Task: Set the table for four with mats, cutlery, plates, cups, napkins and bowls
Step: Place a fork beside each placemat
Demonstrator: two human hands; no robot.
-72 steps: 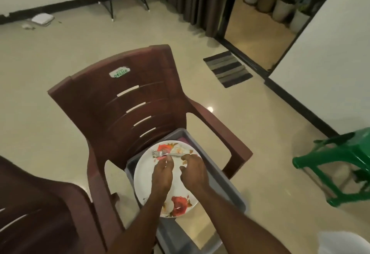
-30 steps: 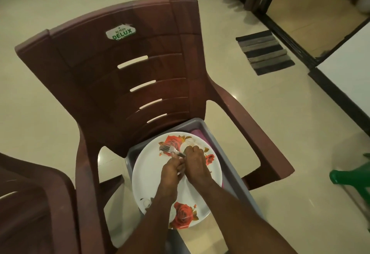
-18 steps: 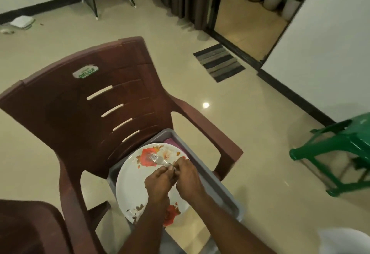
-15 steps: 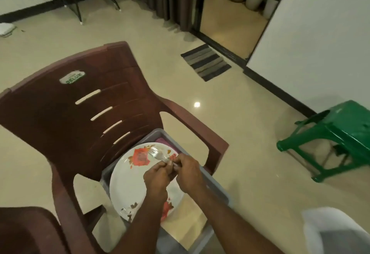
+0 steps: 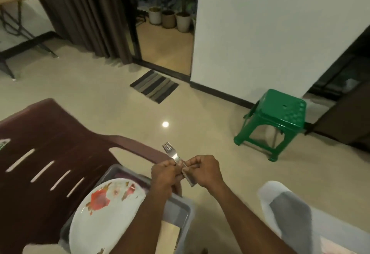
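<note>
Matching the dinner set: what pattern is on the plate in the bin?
White plate with red-orange flowers near its rim, seen in the head view.

There is one camera, up on the person's head. It looks forward and down, close to the two arms, with the floor (image 5: 124,97) and far doorway (image 5: 164,33) beyond.

A glossy beige floor (image 5: 112,97) reflects a ceiling light, with a striped mat (image 5: 154,85) before the open doorway and dark curtain (image 5: 84,13) far left. A green stool (image 5: 276,119) stands right by the white wall (image 5: 270,23); a brown chair (image 5: 44,149) is near left.
</note>
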